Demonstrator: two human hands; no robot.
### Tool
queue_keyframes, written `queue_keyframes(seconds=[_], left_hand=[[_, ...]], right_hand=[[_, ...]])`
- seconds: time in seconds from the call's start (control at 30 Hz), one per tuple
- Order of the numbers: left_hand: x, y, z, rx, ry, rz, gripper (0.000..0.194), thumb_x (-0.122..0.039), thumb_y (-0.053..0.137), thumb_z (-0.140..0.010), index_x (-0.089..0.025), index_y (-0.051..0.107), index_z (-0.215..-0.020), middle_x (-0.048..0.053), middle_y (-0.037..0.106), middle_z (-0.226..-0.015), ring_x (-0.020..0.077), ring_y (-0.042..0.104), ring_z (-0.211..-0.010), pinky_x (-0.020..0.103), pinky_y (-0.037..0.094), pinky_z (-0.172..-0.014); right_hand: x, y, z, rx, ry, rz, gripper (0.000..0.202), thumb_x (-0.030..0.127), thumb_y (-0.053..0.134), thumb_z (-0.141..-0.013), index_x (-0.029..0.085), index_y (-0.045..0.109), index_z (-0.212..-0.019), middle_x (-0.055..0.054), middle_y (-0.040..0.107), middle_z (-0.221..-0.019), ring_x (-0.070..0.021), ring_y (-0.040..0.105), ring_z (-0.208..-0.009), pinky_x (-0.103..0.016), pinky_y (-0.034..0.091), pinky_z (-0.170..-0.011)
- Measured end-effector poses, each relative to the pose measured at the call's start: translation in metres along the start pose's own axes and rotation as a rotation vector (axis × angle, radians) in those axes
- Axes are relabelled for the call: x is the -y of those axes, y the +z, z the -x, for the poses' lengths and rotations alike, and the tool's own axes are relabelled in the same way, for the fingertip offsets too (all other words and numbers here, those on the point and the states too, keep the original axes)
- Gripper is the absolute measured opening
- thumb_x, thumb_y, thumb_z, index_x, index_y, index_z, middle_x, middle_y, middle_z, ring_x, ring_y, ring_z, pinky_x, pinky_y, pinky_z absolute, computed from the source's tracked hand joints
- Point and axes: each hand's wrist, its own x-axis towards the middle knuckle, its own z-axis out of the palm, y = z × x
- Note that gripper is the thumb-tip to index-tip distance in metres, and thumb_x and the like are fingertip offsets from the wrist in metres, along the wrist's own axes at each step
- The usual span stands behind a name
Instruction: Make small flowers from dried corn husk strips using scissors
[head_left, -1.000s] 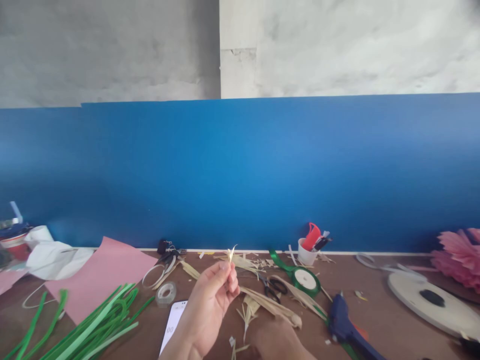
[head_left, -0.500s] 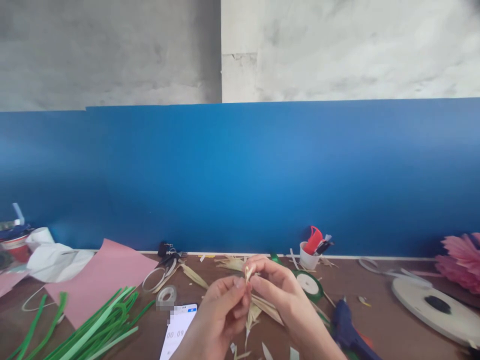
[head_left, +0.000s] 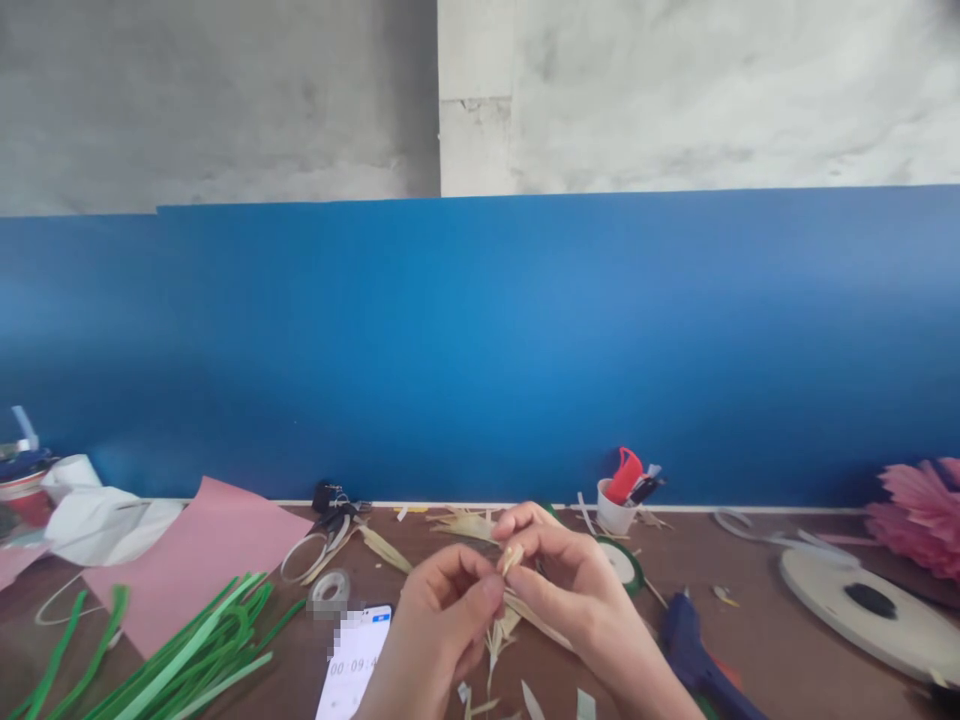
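A small folded strip of pale dried husk (head_left: 512, 557) is held up over the middle of the table. My right hand (head_left: 574, 590) pinches it between thumb and fingers. My left hand (head_left: 454, 615) is closed beside it, thumb pressed against the index finger at the strip's lower end, which the fingers hide. Under the hands lie more husk pieces (head_left: 501, 640). A spool of green ribbon (head_left: 624, 565) rests partly behind my right hand. Left of my left hand lies a phone (head_left: 354, 660) with a running timer on its screen.
Green pipe cleaners (head_left: 191, 650) and a pink sheet (head_left: 199, 555) occupy the left side, near a tape roll (head_left: 330, 590) and scissors (head_left: 334, 520). Rightward are a blue glue gun (head_left: 694, 650), a white cup of pens (head_left: 615, 512), a pale disc (head_left: 832, 600) and a pink paper flower (head_left: 919, 515).
My right hand has turned slightly, and the husk strip, earlier a small upright loop between both hands, now tilts to the right at my right fingertips. The view has shifted a little.
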Motion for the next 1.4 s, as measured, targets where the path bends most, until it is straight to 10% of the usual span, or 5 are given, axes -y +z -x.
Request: queue_keyframes(seconds=[0.33, 0.73, 1.4], left_hand=[[0.002, 0.008, 0.012, -0.155, 0.455, -0.301, 0.021, -0.034, 0.074, -0.072, -0.018, 0.065, -0.063, 0.000, 0.058, -0.060, 0.0115, 0.051, -0.056, 0.021, 0.041, -0.054], [0.019, 0.005, 0.013, -0.422, 0.885, -0.694, 0.012, -0.015, 0.065, -0.076, -0.023, 0.069, -0.069, 0.005, 0.068, -0.069, 0.0170, 0.060, -0.062, 0.024, 0.045, -0.063], [0.003, 0.009, 0.012, -0.246, 0.426, -0.256, 0.024, -0.038, 0.075, -0.070, -0.018, 0.066, -0.061, -0.001, 0.057, -0.056, 0.0119, 0.047, -0.053, 0.021, 0.039, -0.052]], right_hand=[[0.005, 0.006, 0.005, -0.029, -0.062, 0.015, 0.015, 0.030, 0.067, -0.079, 0.019, 0.067, -0.069, -0.006, 0.055, -0.094, -0.0197, 0.052, -0.087, -0.030, 0.044, -0.073], [0.002, 0.010, 0.005, -0.056, -0.156, 0.109, 0.012, 0.024, 0.063, -0.082, 0.020, 0.067, -0.071, -0.006, 0.058, -0.091, -0.0201, 0.055, -0.088, -0.031, 0.046, -0.077], [-0.002, 0.012, 0.009, -0.140, -0.246, 0.141, 0.011, 0.023, 0.063, -0.081, 0.023, 0.066, -0.092, -0.007, 0.060, -0.097, -0.0210, 0.058, -0.088, -0.030, 0.046, -0.069]])
